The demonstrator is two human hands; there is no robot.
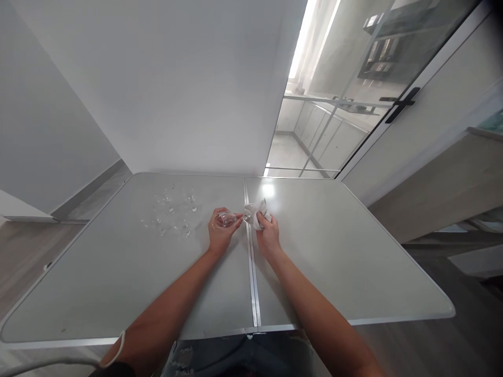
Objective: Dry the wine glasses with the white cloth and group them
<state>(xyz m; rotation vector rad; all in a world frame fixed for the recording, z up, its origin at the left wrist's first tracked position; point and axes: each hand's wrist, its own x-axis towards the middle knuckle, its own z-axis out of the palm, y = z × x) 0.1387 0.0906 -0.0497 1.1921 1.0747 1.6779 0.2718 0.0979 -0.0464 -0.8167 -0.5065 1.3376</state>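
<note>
- Well, my left hand (220, 233) is curled around the rounded bowl of a clear, see-through stemmed goblet (225, 220), thumb and fingers close against its side; I can't tell whether it is glass or plastic.
- The goblet is tipped onto its side, its long axis running roughly left to right, near parallel to the tabletop's long edges: bowl toward the left short edge, narrower foot end toward the right one. The rim is too faint for me to tell its exact angle.
- My right hand (269, 233) pinches a crumpled white soft cloth (258, 209), thumb on top, and the cloth is bunched against the foot end.
- Both hands sit past the middle of the pale grey-green, metal-rimmed tabletop (334, 262), nearer its far edge than its near one, with the goblet reaching across to the silvery metal seam (253, 283) that splits the surface.
- Scattered clear, shiny droplet-like spots (171, 209) lie left of my left hand, toward the far left corner; I can't tell whether they are liquid.
- A plain white wall (188, 104) stands behind the far edge.
</note>
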